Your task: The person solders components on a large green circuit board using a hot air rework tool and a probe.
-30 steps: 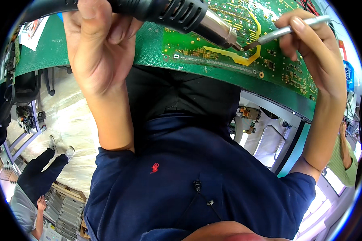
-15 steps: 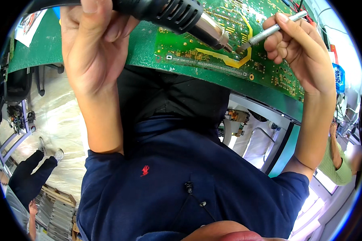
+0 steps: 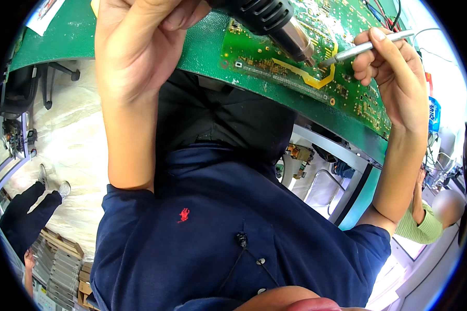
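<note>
My left hand, fingers curled, grips a black hot air gun near the upper edge, where part of its handle is cut off. The gun's metal nozzle points down to the right, close above a green circuit board. In my right hand is a slim silver-handled craft knife or scraper, pinched between thumb and fingers. Its tip is at the board just right of the nozzle, beside a bent yellow strip. Whether tip and board touch, I cannot tell.
The board lies on a green mat along the bench edge. Cables and a blue packet are at the right. A person in a green top is at the lower right; another's dark-trousered legs show at left.
The view has shifted slightly, so the board, gun and left hand appear farther right. Nozzle and knife tip stay close together over the same area, and both hands keep their hold.
</note>
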`<control>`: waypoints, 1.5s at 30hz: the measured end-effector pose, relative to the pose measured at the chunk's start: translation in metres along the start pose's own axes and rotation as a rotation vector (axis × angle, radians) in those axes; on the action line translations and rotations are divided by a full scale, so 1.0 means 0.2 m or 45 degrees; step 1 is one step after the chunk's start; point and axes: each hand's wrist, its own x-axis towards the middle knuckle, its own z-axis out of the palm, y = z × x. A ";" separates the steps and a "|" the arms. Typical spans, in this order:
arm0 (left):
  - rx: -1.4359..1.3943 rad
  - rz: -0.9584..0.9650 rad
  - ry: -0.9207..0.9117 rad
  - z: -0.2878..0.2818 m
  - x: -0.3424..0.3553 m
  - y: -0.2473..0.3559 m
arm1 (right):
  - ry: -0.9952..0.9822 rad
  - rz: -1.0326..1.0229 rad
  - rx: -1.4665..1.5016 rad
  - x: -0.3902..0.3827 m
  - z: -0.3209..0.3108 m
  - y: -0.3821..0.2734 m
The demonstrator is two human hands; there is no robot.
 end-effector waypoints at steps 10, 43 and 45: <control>0.086 0.079 -0.319 -0.10 0.02 0.00 | 0.053 -0.014 0.027 -0.03 0.02 0.03; 0.198 0.022 0.115 0.08 -0.03 0.02 | 0.105 -0.206 -0.164 -0.20 0.05 0.01; 0.190 0.039 0.065 0.08 -0.03 0.01 | 0.114 -0.167 -0.184 -0.22 0.06 0.01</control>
